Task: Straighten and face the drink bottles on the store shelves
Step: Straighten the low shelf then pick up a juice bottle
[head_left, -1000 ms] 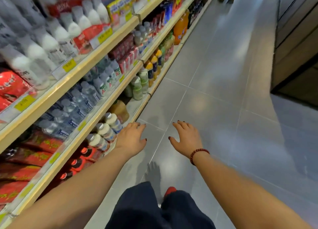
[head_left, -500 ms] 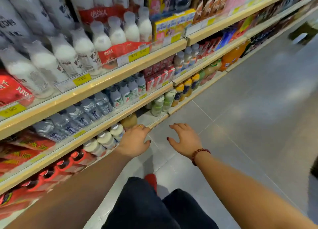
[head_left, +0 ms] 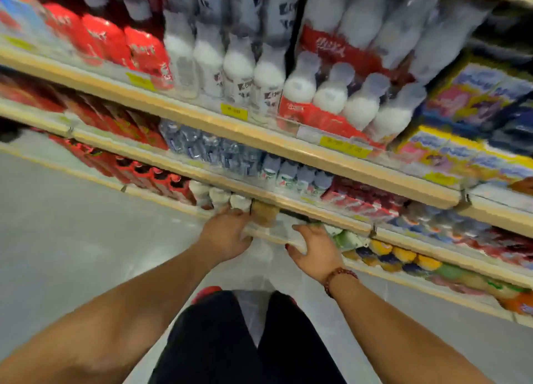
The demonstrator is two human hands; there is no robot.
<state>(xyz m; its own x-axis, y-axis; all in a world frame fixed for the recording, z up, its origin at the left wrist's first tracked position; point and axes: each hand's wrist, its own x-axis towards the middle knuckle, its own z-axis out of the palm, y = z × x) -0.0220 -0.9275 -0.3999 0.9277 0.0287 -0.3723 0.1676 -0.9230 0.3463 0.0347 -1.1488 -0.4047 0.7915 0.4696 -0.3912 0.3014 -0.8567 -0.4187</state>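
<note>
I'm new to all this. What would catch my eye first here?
Two bare arms reach down to the lowest shelf: the left hand beside small white-capped bottles, the right hand, a beaded bracelet on its wrist, at the shelf's front edge. Higher up, a row of milky white bottles stands out, with bright red packs to their left.

**Gap on the bottom shelf**

A bare stretch of the bottom shelf (head_left: 277,233) lies open between the white-capped bottles (head_left: 230,200) on the left and the green bottles (head_left: 346,238) on the right. A brown bottle (head_left: 264,213) stands in its left part. The shelf board (head_left: 317,214) above hangs low over it. The aisle floor (head_left: 72,225) in front lies open.
</note>
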